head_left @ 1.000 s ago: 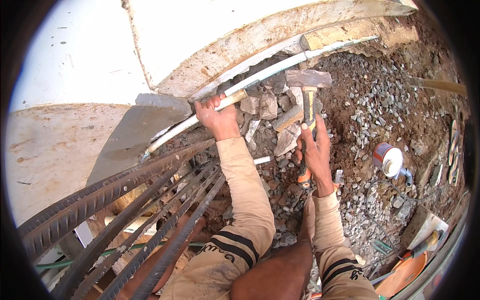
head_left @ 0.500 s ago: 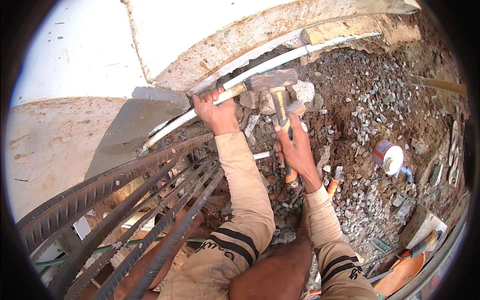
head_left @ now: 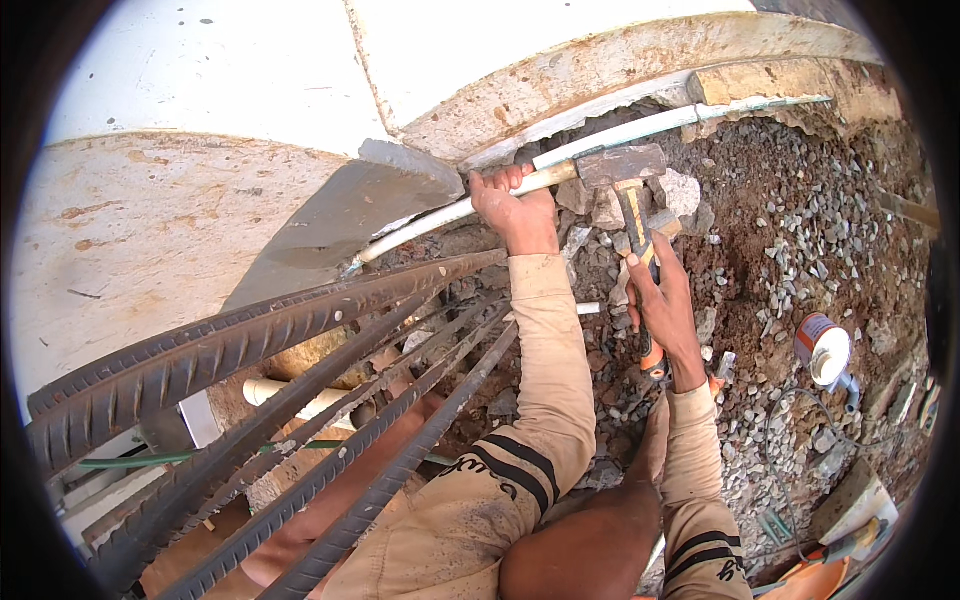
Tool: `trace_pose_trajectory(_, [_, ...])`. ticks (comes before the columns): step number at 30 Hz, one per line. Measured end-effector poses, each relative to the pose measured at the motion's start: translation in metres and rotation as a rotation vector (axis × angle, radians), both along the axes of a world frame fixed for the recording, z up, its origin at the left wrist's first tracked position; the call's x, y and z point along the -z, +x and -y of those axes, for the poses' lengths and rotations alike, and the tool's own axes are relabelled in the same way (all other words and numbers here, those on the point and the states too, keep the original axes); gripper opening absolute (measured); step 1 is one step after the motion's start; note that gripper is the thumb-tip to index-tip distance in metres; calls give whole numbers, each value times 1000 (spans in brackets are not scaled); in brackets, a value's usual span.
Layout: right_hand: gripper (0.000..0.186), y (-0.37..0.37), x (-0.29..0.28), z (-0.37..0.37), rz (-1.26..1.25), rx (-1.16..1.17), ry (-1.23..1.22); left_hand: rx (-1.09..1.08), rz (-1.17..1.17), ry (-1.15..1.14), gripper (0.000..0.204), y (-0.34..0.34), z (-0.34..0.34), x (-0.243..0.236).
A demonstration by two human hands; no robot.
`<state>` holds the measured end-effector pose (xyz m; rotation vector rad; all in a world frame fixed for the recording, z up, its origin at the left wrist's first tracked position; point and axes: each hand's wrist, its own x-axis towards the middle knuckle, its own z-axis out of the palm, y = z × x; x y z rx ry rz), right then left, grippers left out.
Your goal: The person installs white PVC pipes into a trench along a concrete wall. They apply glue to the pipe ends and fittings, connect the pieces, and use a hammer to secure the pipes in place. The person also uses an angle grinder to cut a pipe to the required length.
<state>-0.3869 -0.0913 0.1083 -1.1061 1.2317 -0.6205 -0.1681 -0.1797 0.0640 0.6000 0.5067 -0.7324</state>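
Fingers wrapped round it, my left hand [head_left: 515,208] grips a white pipe [head_left: 425,228] near its tan upper end. My right hand [head_left: 663,310] is closed on the handle of a hammer [head_left: 622,165], which is black and yellow with an orange butt. The heavy, worn head lies across the pipe's tan end and appears to touch it. Just behind runs a second white pipe [head_left: 640,127], along the foot of the wall. Broken concrete lumps [head_left: 680,192] lie beside the hammer head. My left fingers hide part of the gripped pipe.
Thick ribbed steel bars [head_left: 270,340] slant across the lower left, close to my left arm. A pale wall [head_left: 220,200] rises at upper left. Gravel and soil [head_left: 770,230] cover the right side, with an open tin [head_left: 828,355] and a trowel [head_left: 855,540] there.
The whole view has shifted, so the scene sits farther right in the picture. Both hands keep their holds, and the hammer head stays against the pipe's end.
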Motion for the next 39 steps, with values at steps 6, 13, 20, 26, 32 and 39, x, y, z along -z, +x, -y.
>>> trace_pose_trajectory(6, [39,0,-1,1,68,245,12,9,1,3,48,-5,0,-6])
trace_pose_trajectory(13, [39,11,0,5,19,-48,-20,21,46,-3,47,-7,-4,-6])
trace_pose_trajectory(20, [38,12,2,8,69,-37,-31,114,145,68,46,-44,3,-20])
trace_pose_trajectory(26, [37,11,8,1,42,0,-109,135,121,-91,50,-30,10,5])
trace_pose_trajectory(32, [45,-7,-3,-2,123,212,-17,102,21,-121,46,-26,6,4])
trace_pose_trajectory(39, [31,10,5,-6,46,-7,76,90,19,-139,45,-19,6,3])
